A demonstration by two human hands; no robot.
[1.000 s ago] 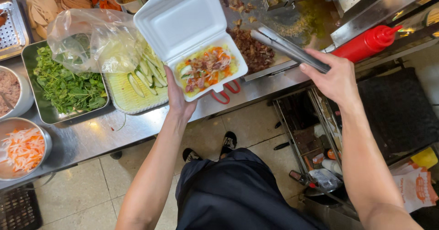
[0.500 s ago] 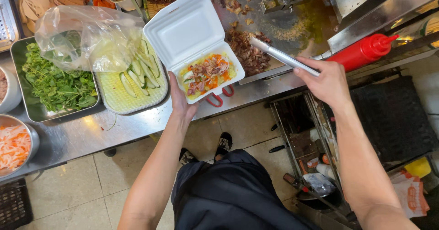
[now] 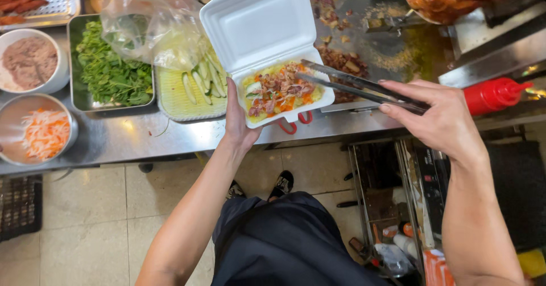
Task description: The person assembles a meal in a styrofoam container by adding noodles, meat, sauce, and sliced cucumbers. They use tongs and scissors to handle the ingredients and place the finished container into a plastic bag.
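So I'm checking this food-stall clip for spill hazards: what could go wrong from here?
The left hand grips the open foam box only at one edge, partly past the counter edge; it could tip and drop food on the floor. The metal tongs in the right hand hover over the filling and might flick bits out. The loose plastic bag lies close beside the lid and might snag.

Tongs (image 3: pixel 358 87) swung left — tips over box (image 3: pixel 273 75); meat added.

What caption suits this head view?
Left hand holds an open foam box of food; right hand brings metal tongs over it.
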